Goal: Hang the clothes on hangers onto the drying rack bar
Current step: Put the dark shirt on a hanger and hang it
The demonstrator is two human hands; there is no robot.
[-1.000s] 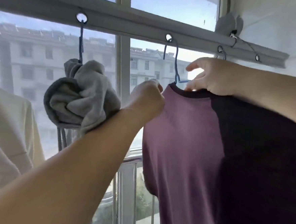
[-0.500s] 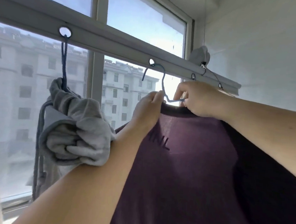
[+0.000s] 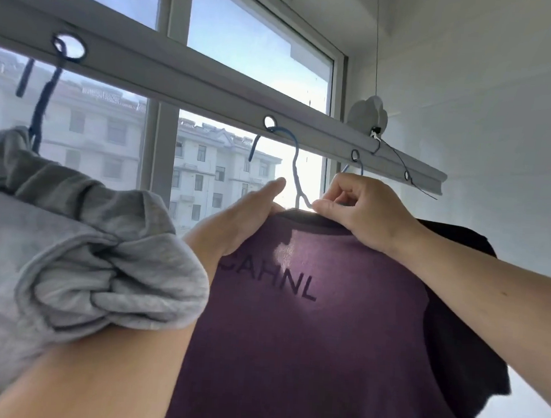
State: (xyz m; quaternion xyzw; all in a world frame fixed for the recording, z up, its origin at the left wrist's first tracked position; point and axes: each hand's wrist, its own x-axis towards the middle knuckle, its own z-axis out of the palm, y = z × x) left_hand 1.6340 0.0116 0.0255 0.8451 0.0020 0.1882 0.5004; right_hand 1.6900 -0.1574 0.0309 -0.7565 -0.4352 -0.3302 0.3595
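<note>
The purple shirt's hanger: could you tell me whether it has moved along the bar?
No; the hanger stays hooked in the same hole of the bar.

There is a single view, from a wide-angle camera worn on the person's head. It is tilted upward and forward, toward the grey metal drying rack bar with round holes (image 3: 211, 86) that crosses the frame from upper left down to the right, with the white-framed window (image 3: 163, 109) behind it and a white wall (image 3: 489, 109) at right. The camera sits close: both forearms rise from the bottom edge, and the left hand (image 3: 244, 216) and right hand (image 3: 362, 211) meet just below the bar near the frame's centre. The purple printed T-shirt (image 3: 308, 325) fills the lower middle, and a bunched grey fabric garment (image 3: 78, 260) crowds the left edge.
</note>
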